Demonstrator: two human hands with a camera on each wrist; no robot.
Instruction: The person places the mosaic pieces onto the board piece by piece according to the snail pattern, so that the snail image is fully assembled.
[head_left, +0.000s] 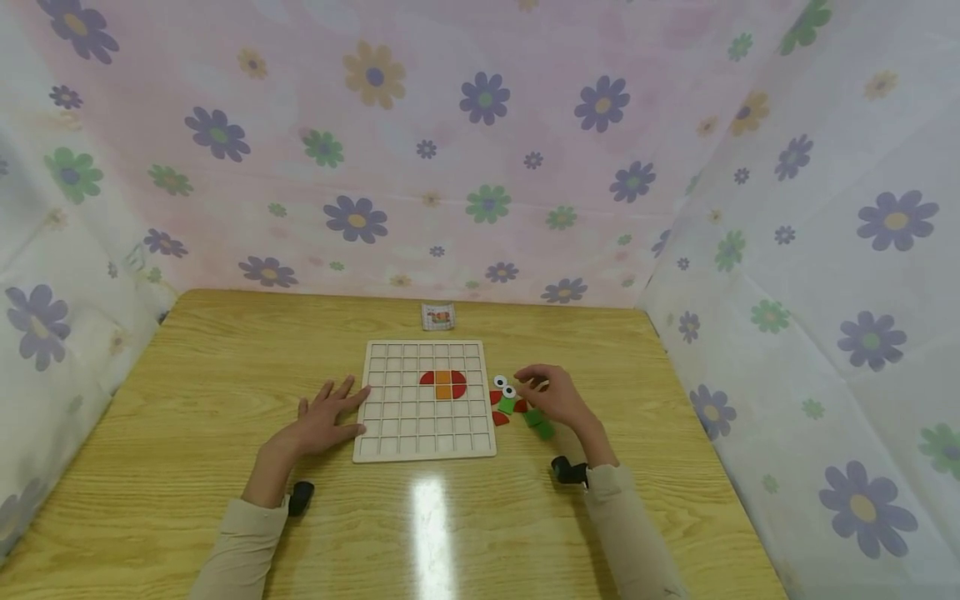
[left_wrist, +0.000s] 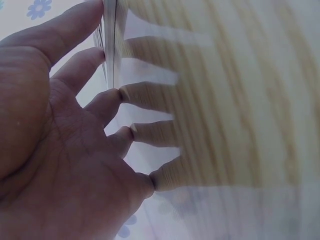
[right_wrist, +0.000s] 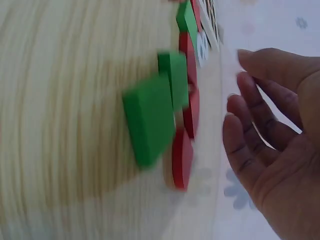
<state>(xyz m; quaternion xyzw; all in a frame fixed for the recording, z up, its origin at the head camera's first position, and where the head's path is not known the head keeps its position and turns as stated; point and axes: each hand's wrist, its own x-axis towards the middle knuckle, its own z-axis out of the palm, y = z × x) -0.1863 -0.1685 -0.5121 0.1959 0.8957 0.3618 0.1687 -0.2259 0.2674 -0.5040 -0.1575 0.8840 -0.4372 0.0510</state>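
Note:
My left hand (head_left: 322, 422) lies with fingers spread at the left edge of a wooden grid board (head_left: 424, 457), thumb and index fingertip right at its rim. On the board, red rounded pieces (head_left: 459, 385) flank orange squares (head_left: 443, 392). Right of the board, my right hand (head_left: 558, 396) hovers over loose pieces, its fingers loosely bent. In the right wrist view, thumb and fingers stand apart with nothing between them. Below that hand are green squares (right_wrist: 150, 120), red curved pieces (right_wrist: 182, 160) and white discs with black centres (head_left: 500, 382).
A small picture card (head_left: 438, 317) lies behind the board near the table's far edge. The wooden table (head_left: 247, 367) has flowered sheets (head_left: 420, 192) at its back and sides. Black wrist cameras (head_left: 302, 498) hang by both sleeves.

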